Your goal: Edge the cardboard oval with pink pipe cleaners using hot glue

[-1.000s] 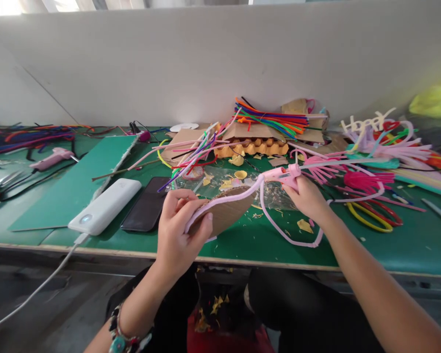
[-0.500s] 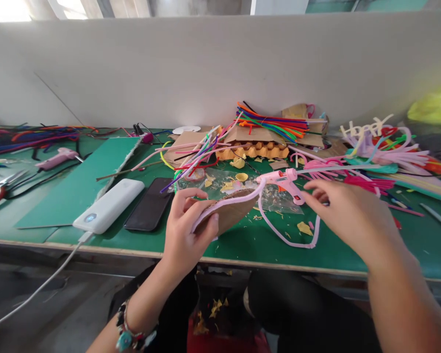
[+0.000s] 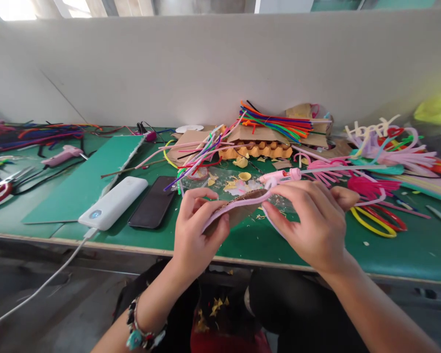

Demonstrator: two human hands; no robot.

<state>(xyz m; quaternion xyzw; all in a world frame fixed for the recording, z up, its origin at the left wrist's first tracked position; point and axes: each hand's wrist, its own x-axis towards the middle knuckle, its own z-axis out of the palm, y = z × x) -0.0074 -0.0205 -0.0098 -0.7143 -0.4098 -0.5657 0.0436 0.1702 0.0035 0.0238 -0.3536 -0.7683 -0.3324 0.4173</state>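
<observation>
I see the left hand (image 3: pixel 200 225) almost closed, with thumb and fingers pinching the near end of the cardboard piece (image 3: pixel 238 215) and the pale pink strip (image 3: pixel 244 202), which runs along the edge of this cardboard. The right hand (image 3: pixel 312 220) is partly open; its thumb and index finger are at the strip, near the far end of the cardboard, and its other fingers are bent loosely. The cardboard is held tilted above the green table (image 3: pixel 231 252), between the two hands. Just behind the right fingers I see the pink glue gun (image 3: pixel 281 176). To the left of the left hand, the black phone (image 3: pixel 153 203) lies beside the white power bank (image 3: pixel 113 203). The orange egg tray (image 3: pixel 257 149) is farther back.
</observation>
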